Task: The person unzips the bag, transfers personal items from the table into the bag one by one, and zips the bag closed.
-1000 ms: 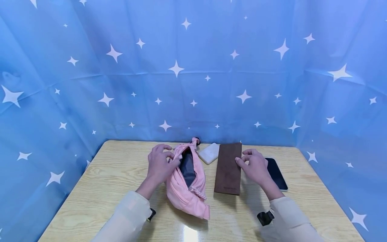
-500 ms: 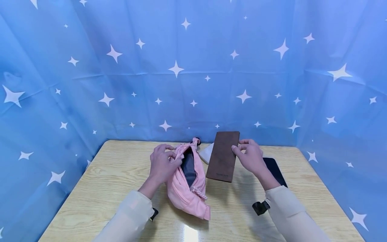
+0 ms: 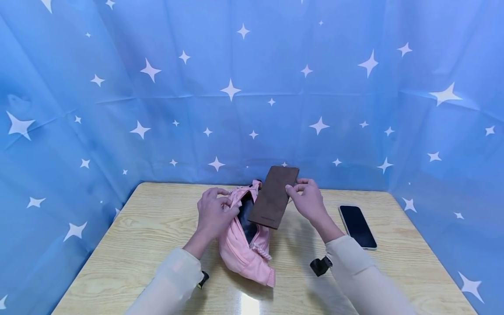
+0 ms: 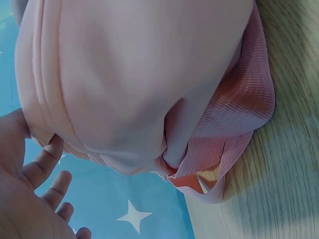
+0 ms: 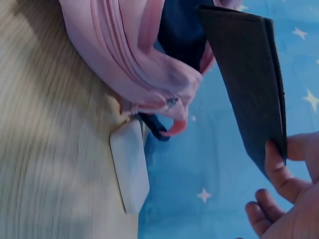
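A pink waist bag (image 3: 244,258) lies on the table with its zip opening spread and a dark lining (image 3: 247,221) showing. My left hand (image 3: 212,214) pinches the bag's left rim between thumb and finger; the left wrist view shows the pink cloth (image 4: 124,84) close up. In my right hand (image 3: 309,201), thumb and fingers grip the right edge of a long brown wallet (image 3: 274,197). It hangs tilted in the air, its lower end over the right side of the bag's opening. The right wrist view shows the wallet (image 5: 244,74) folded shut.
A black-screened phone (image 3: 357,226) lies at the table's right. Beside the bag's far end is a white rounded block (image 5: 129,167), mostly hidden behind the wallet in the head view. A blue starry curtain (image 3: 252,113) stands behind the wooden table (image 3: 157,227).
My right hand has lifted the wallet and carried it left, tilting it, from beside the bag to over its opening. The phone is now uncovered. My left hand has barely moved.
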`<state>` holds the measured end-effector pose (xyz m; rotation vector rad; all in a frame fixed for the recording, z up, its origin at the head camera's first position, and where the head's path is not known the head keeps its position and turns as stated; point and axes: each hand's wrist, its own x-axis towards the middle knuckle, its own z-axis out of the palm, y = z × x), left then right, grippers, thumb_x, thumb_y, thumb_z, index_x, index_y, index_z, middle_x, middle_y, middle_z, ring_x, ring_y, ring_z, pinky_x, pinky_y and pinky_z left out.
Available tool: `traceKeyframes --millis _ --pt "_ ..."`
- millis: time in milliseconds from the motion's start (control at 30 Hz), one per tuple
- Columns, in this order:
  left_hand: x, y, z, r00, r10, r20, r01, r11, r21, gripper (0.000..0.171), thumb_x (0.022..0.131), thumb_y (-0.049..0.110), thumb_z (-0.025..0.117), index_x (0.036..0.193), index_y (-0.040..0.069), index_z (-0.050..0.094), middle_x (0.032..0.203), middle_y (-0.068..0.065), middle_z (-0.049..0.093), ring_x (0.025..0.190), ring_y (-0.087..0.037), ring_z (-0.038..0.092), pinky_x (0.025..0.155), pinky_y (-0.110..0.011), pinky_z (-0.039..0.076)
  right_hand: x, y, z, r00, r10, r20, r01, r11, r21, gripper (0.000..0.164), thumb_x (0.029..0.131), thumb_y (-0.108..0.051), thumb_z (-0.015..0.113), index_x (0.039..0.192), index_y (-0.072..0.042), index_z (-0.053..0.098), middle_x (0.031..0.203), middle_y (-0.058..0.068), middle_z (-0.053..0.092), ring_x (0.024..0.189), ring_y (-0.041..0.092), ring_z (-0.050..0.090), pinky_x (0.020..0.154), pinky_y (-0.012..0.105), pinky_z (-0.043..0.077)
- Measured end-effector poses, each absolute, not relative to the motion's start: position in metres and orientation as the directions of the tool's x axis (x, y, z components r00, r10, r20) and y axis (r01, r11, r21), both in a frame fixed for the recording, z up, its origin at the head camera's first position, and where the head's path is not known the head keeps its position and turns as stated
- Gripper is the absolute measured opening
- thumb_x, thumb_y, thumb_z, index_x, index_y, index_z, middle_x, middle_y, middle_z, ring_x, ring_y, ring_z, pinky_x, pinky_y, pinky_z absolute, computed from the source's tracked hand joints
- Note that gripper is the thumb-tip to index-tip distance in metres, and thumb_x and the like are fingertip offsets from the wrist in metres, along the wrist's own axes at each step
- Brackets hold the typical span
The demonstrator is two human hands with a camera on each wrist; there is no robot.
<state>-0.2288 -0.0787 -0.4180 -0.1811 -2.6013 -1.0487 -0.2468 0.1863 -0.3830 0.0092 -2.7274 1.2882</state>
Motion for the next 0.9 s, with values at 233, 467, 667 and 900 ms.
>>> traceKeyframes --millis 233,467,667,900 --pt "-0.228 -0.078 -0.417 -0.936 0.0 0.352 0.244 0.723 0.647 0.016 0.077 0.026 0.069 0.066 0.013 0.068 0.12 -0.003 0.059 0.13 -0.031 0.04 0.111 -0.055 0.022 -0.247 0.165 -0.395 -0.989 0.024 0.145 -0.093 0.664 -0.742 0.036 0.096 -0.034 0.057 0.077 -0.006 0.069 0.138 0.015 0.047 0.13 0.037 0.043 0.103 0.064 0.026" --pt "-0.228 -0.078 -0.419 -0.928 0.004 0.373 0.258 0.729 0.635 0.016 0.076 0.026 0.069 0.066 0.012 0.068 0.119 -0.003 0.059 0.13 -0.03 0.041 0.11 -0.055 0.023 -0.244 0.144 -0.404 -0.975 0.023 0.221 -0.148 0.676 -0.722 0.032 0.093 -0.031 0.062 0.074 -0.005 0.07 0.134 0.016 0.052 0.129 0.033 0.044 0.099 0.063 0.028" --pt "-0.228 -0.077 -0.419 -0.922 0.006 0.387 0.271 0.725 0.633 0.016 0.075 0.025 0.068 0.064 0.014 0.067 0.118 -0.003 0.06 0.129 -0.031 0.041 0.108 -0.055 0.024 -0.241 0.133 -0.409 -0.955 0.036 0.294 -0.185 0.703 -0.687 0.032 0.091 -0.031 0.064 0.067 -0.008 0.067 0.13 0.014 0.056 0.125 0.033 0.048 0.097 0.061 0.03" --pt "-0.227 -0.077 -0.418 -0.924 0.003 0.383 0.27 0.716 0.644 0.016 0.075 0.025 0.07 0.064 0.013 0.067 0.118 -0.003 0.059 0.129 -0.031 0.041 0.109 -0.055 0.023 -0.24 0.131 -0.415 -0.958 0.028 0.285 -0.173 0.736 -0.654 0.035 0.091 -0.033 0.063 0.065 -0.01 0.064 0.131 0.013 0.055 0.124 0.035 0.048 0.097 0.062 0.03"
